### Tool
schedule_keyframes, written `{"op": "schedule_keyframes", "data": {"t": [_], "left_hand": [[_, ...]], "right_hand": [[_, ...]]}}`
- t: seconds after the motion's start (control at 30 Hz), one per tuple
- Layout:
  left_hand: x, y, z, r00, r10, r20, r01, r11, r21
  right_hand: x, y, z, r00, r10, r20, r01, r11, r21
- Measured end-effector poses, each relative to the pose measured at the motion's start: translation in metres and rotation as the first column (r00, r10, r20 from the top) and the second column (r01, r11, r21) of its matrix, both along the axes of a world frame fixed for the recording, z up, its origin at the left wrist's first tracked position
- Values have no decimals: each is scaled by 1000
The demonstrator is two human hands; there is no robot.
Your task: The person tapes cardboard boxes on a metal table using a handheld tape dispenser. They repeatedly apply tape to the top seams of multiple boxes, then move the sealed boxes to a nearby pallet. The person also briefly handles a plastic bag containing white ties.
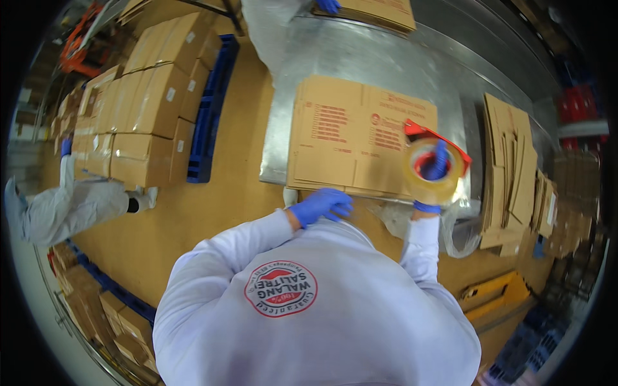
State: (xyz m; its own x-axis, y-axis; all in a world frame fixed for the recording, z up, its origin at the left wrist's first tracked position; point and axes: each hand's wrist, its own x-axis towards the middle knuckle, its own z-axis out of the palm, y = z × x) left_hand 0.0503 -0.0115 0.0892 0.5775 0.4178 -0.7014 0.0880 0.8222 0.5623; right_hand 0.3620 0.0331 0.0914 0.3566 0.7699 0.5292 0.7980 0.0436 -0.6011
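Observation:
My right hand [440,161], in a blue glove, is closed on a red tape dispenser [458,153] with a large roll of clear tape [411,181]. A blue finger shows through the middle of the roll, and motion blurs this area. The dispenser is over the right end of a stack of flat, folded cardboard boxes [328,151] with red print, lying on a metal table [275,149]. My left hand [322,206], also blue-gloved, is close to my white garment, just in front of the stack's near edge. Its fingers are loosely bent and apart, holding nothing visible.
More flat cardboard [508,174] leans at the table's right. Clear plastic [463,231] hangs by its near edge. Taped boxes [154,96] stand beside a blue pallet [212,109] at left. Another person [77,206] is there; a gloved hand [329,6] rests on far cardboard. A yellow frame [496,296] lies right.

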Motion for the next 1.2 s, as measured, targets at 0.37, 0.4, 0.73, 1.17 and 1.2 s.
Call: {"op": "schedule_keyframes", "data": {"t": [0.37,0.4,0.73,1.17,1.2], "left_hand": [[-92,56,-28,586,178,-791,765,202,612],[-95,57,-32,603,186,-776,754,184,630],[-99,47,-48,688,283,-668,656,150,739],[-95,44,-31,684,235,-691,646,246,723],[-93,44,-31,683,252,-686,644,235,728]], "right_hand": [[-197,128,-24,706,480,-520,-481,864,145],[-196,134,-43,611,403,-682,-494,867,69],[-209,82,14,616,305,-726,-587,792,-166],[-192,67,-22,391,448,-804,-918,254,-305],[-195,71,-21,399,582,-709,-913,178,-368]]}}
